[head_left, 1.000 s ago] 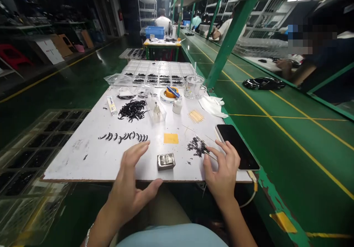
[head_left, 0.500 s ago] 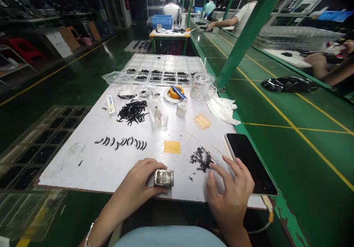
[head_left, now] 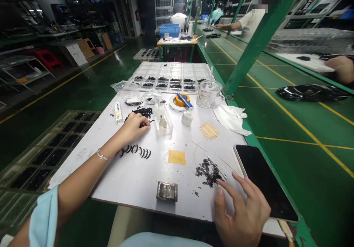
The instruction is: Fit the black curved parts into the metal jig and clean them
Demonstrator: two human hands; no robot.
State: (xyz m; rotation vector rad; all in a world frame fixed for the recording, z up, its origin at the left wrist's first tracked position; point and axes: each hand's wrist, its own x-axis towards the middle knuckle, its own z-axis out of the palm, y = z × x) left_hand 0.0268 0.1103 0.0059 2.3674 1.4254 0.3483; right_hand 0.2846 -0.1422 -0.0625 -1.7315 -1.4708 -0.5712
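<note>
Hands work apart on the white tabletop; left hand is stretched far fwd, grip curled onto the loose heap of curved black plastic parts, likely pinching some, tho whether anything is clamped I cannot tell; right hand lies flat near the edge, fingers spread, holding nothing, fingertips just beside the small pile of black bits. Row of black curved pcs sits w/in easy reach, lined up for order; small grey metal block lies at front centre, dark smartphone parked off to the right.
</note>
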